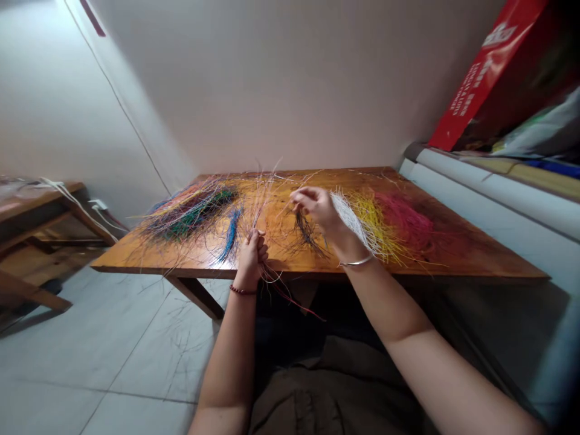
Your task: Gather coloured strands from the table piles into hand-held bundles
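Observation:
My left hand (254, 252) is closed in a fist around a bundle of thin coloured wires (260, 211) near the table's front edge. The wires fan out above the fist, and reddish and pale ends hang below it. To the right and slightly higher, my right hand (316, 208) pinches what looks like one thin pale wire; its fingertips are partly blurred. A small blue wire bundle (232, 234) lies left of the fist, and a dark wire bundle (307, 234) lies below my right hand. White wires (350, 216) are partly covered by my right wrist.
Yellow wires (375, 225) and pink wires (408, 219) lie at right on the wooden table (480, 257). A mixed heap with green wires (190, 219) spreads at left, some ends overhanging the edge. A red box (484, 78) stands at right; another wooden table (72, 196) stands left.

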A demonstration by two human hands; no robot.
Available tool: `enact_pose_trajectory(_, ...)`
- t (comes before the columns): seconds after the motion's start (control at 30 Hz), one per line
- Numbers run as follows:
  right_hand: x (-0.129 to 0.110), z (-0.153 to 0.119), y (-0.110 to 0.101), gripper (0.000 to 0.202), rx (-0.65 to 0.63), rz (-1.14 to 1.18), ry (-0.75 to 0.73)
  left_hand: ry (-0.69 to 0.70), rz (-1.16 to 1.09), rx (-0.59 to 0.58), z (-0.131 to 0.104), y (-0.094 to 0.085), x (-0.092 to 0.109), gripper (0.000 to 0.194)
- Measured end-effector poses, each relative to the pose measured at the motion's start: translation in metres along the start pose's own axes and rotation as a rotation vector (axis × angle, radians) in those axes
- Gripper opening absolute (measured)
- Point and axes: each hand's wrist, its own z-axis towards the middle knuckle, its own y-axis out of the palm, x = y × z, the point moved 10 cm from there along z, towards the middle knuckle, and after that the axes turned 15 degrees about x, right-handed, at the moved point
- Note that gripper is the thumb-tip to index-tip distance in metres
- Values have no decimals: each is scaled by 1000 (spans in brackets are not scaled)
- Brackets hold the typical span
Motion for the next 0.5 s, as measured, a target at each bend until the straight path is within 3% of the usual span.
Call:
enact_pose_trajectory(0.1, -56, 16, -55, 12, 97, -226, -90, -25, -39, -42, 0, 3, -1, 28)
enact_pose_trajectory(0.17, -62, 31, -78, 13, 40, -422, -50, -19, -41, -61, -1, 6, -1, 29)
enact_pose_trajectory(0.23, -33, 43, -92, 15, -95, -693, 77, -7, -27, -61, -1, 7, -1, 29)
enact_pose_trajectory(0.37, 64, 39, -119, 16, -406, -1331, 272, 13, -7, -59, -2, 7, 1, 29)
enact_pose_trajectory(0.43, 97, 32, -128, 17, -488, -1478, 305, 13, -7, -80, -3, 7, 1, 30)
enact_pose_trajectory(0.5, 112, 28, -133, 16, -502, -1518, 292, 9, -9, -94, -3, 7, 0, 30)
